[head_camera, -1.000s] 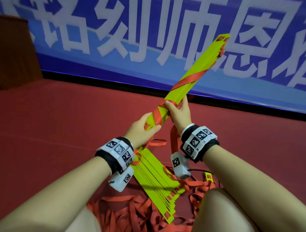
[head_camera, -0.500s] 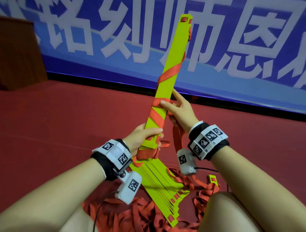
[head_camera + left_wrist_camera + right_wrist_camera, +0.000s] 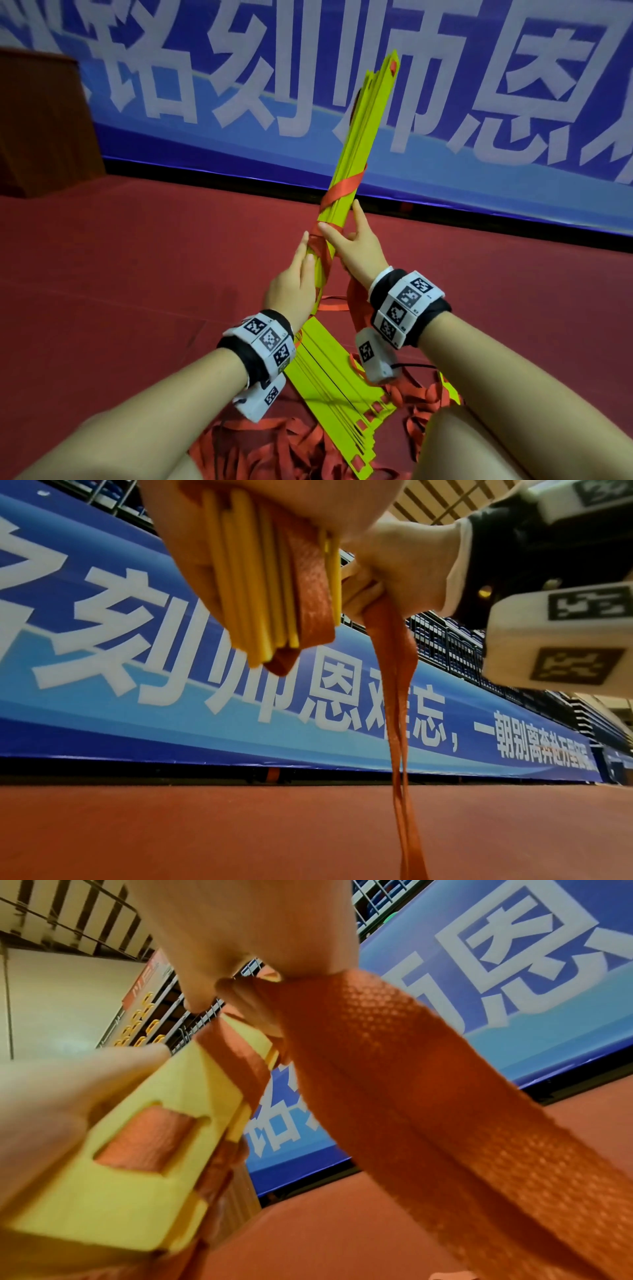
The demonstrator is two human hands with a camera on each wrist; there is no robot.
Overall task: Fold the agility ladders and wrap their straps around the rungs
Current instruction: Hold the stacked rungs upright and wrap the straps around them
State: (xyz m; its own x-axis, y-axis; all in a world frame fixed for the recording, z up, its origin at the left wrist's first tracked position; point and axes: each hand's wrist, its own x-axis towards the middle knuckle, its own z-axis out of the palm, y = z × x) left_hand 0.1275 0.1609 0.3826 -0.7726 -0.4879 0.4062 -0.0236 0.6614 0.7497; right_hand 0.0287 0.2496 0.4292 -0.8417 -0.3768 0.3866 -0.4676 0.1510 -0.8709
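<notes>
Right, near you: 2nd stack of rungs (image 3: 339, 387) lies on the floor (image 3: 137, 291) btwn your knees, loose webbing around it. Further out, your left hand (image 3: 291, 284) grips the bundle (image 3: 346, 178) low; right hand (image 3: 356, 246) pinches the strap (image 3: 358, 301) vs. the rungs. Mid-wrap, prob. Next turn needs tension kept, bundle rotated w/o fanning at the tip.

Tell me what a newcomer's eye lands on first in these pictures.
First, the bundle of yellow-green rungs raised at centre, spiralled with a red strap. The left hand grips its lower part while the right hand holds the strap against it. Behind runs a blue banner with big white characters; below, more rungs lie on loose red straps.
</notes>
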